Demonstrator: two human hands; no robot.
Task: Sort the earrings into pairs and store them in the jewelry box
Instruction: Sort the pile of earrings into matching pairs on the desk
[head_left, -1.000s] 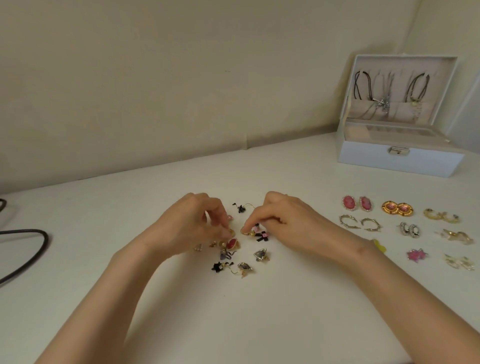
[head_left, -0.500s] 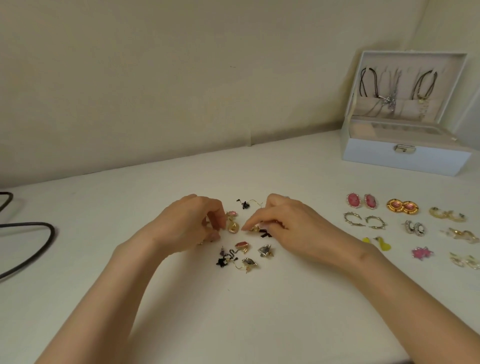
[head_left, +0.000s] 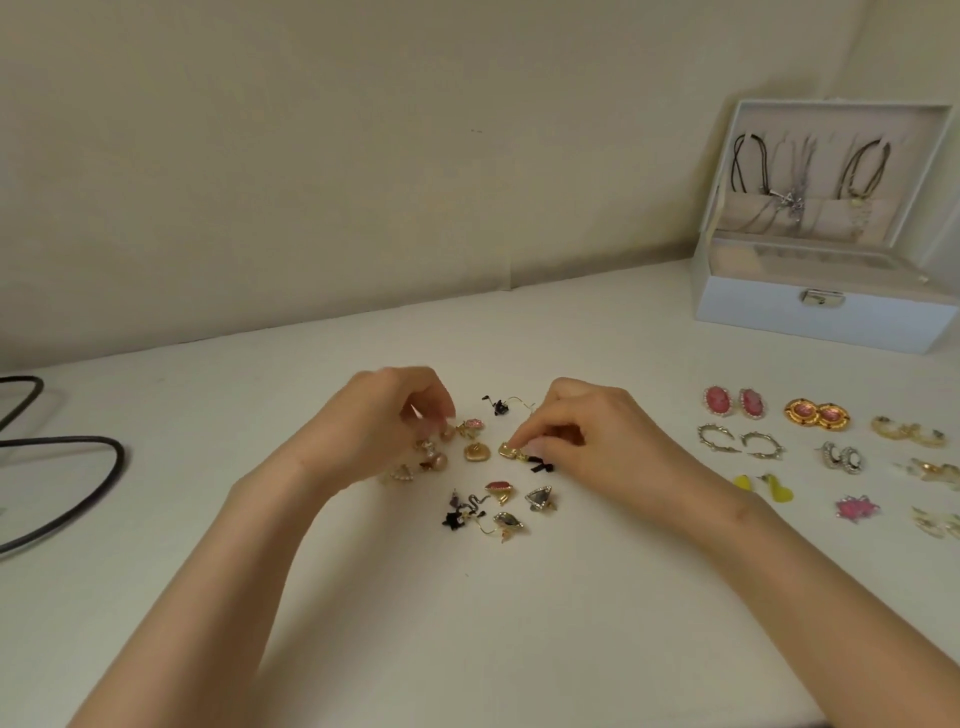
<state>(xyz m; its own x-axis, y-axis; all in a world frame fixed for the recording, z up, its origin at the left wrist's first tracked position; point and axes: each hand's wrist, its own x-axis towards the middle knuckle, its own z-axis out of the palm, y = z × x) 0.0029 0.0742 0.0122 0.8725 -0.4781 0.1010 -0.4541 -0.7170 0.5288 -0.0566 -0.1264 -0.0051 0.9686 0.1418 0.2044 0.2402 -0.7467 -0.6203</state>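
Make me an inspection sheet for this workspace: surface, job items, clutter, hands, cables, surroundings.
Surface: white table, earrings spread across it.
Job's things: loose earrings heaped between the hands; sorted pairs in rows to the right; jewelry box open at far right, necklaces hanging in its lid.
Clutter: nothing seen.
Hands: right hand pinches a gold earring; left hand curled over the heap, grip unclear.
Cables: black cable looped at the left edge.
Surroundings: plain beige wall behind.
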